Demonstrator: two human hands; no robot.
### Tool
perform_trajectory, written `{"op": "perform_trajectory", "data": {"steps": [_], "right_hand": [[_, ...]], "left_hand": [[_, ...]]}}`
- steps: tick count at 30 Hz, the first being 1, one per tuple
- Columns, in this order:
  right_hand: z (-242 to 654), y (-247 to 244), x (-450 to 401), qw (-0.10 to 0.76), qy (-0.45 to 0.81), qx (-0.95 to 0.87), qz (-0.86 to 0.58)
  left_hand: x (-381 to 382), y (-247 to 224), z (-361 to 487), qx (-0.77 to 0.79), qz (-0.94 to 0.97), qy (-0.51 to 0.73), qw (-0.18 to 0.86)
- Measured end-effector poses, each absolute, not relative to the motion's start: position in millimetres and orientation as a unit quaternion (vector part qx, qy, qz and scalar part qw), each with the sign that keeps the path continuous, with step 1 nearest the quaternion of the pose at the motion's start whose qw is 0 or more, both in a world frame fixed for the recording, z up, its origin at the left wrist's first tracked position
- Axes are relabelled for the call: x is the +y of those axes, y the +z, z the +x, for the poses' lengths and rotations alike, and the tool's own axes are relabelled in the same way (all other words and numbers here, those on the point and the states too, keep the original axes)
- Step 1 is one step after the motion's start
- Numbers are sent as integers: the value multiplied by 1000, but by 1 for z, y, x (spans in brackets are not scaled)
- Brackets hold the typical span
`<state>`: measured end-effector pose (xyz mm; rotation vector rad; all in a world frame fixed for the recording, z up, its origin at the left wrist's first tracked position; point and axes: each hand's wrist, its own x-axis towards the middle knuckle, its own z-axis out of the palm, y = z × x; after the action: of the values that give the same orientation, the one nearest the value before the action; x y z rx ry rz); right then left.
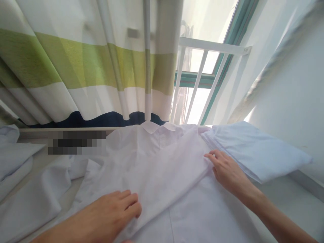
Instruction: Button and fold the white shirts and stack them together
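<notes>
A white collared shirt (157, 162) lies spread out, its collar at the far side and one sleeve (172, 182) laid slantwise across its front. At the shirt's right edge, my right hand (224, 165) pinches the cloth near the top of that folded-over sleeve. My left hand (111, 212) rests on the lower left of the shirt with its fingers loosely bent, the thumb apart from them and mostly out of frame. The shirt's other sleeve (48, 189) trails to the left. Its lower hem is beyond the picture's bottom edge.
Folded white cloth (258, 148) lies to the right, close to the wall (298, 111). More white clothing (15, 162) is at the far left. Behind the surface hang striped curtains (83, 64), beside a white railing (212, 46) and a green-framed window. A pixelated patch hides something at left.
</notes>
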<state>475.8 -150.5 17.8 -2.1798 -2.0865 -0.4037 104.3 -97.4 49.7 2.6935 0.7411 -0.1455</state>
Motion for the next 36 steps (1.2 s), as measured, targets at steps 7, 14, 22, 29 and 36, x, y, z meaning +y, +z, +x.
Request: {"op": "perform_trajectory", "data": {"steps": [7,14,22,29,36], "right_hand": [[426,18,-97,130,-114,-720,-672],[432,-20,-78,77,-13,-693,-717],[440,0,-70,71,-21,-703,-708],[465,-25,-56,45,-24,-644,-763],[467,-19,-56,0,-51,-640,-766]], "left_hand": [[-59,27,132,223,970,31,95],[-71,9,116,257,965,6,59],[-50,44,72,434,889,62,132],[-30,78,44,388,831,-127,378],[-29,64,32,367,752,-97,538]]}}
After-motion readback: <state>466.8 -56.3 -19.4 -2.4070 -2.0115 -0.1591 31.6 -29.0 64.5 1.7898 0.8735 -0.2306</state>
